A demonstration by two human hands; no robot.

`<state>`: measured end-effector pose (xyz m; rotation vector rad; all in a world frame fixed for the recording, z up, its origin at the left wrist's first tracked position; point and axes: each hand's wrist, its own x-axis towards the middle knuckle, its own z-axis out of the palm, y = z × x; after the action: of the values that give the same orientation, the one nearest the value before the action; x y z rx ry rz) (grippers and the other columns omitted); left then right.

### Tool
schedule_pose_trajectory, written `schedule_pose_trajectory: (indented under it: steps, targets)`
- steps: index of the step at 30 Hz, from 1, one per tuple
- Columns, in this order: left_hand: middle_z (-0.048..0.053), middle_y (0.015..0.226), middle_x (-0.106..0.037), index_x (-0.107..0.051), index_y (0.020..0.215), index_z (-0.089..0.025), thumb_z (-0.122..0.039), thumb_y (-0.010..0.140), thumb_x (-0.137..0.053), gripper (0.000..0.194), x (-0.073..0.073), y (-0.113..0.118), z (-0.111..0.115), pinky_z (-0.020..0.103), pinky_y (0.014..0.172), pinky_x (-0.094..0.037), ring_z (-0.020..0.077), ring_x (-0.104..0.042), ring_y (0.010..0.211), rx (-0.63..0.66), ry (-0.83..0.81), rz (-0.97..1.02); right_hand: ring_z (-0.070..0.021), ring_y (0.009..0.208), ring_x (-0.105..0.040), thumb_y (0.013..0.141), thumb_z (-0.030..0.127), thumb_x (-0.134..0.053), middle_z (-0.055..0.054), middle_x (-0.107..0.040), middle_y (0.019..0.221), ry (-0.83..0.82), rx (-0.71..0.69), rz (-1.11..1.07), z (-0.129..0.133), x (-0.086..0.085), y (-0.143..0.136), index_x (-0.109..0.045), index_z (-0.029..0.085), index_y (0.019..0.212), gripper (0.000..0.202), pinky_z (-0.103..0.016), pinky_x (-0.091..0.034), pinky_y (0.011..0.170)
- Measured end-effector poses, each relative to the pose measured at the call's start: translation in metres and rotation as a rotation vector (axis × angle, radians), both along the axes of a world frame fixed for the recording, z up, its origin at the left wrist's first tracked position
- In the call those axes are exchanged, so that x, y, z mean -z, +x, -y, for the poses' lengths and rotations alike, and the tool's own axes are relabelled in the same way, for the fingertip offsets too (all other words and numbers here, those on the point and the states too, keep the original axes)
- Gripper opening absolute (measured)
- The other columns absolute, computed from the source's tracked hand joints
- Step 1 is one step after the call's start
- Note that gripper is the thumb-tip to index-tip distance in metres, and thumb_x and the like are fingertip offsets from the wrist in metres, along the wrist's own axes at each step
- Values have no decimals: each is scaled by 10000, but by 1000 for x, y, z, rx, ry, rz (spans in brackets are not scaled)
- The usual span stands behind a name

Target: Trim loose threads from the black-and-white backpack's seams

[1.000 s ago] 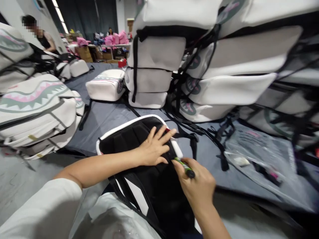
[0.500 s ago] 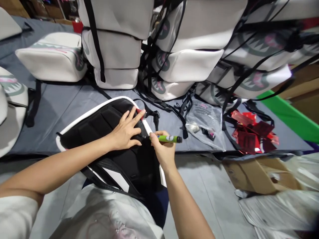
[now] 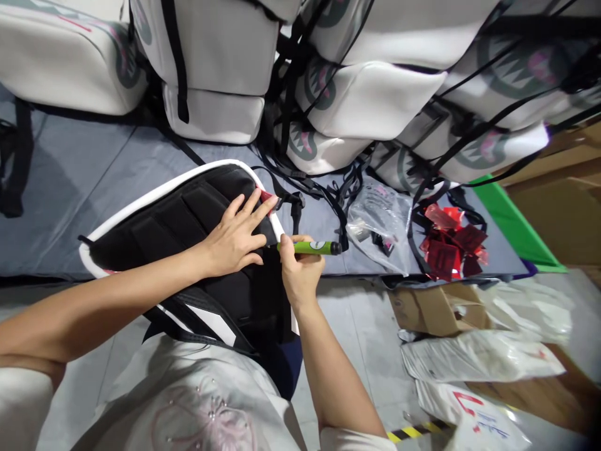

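A backpack (image 3: 164, 207) lies with its black padded back panel facing up and a white edge around it, partly over the table's front edge. On that panel my left hand (image 3: 235, 241) rests flat with its fingers spread, the fingertips near a red patch (image 3: 265, 195) at the white rim. My right hand (image 3: 300, 269) grips a green marker pen (image 3: 310, 248) with a black end. The pen's tip points left at the black panel beside my left thumb; whether it touches is hard to tell.
White backpacks (image 3: 220, 56) with shark-mouth prints stand stacked along the back of the grey table (image 3: 94, 156). To the right lie a clear plastic bag (image 3: 380, 225) and red foil pieces (image 3: 453, 244). A cardboard box (image 3: 436, 310) and white sacks (image 3: 479, 357) are on the floor.
The camera view has shifted, so the stacked backpacks look nearer and more of the floor shows at right. Both hands keep nearly the same place on the backpack, with the marker pen still held.
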<state>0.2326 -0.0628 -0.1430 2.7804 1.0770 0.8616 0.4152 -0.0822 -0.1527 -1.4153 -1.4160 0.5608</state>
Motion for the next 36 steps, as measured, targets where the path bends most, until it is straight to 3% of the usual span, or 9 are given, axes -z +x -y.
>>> schedule_pose_trajectory:
  steps: [13,36]
  targets:
    - [207,1608,-276,-668,805,-133,-297,797,-773,194,9,-1,2,680,1185,-200,442,-215,1490,-7,25,59,-156,511,-531,893,446,-603,20,-562,568,4,45,31,4,1,-4,-574,205,720,298,-286,-433,535]
    - [204,1560,-377,-659,835,-141,-288,820,-749,173,14,-2,6,667,1192,-193,417,-263,1482,-6,83,63,-147,488,-507,897,478,-586,35,-541,528,-122,-40,-65,0,-3,0,-573,211,701,332,-272,-423,516]
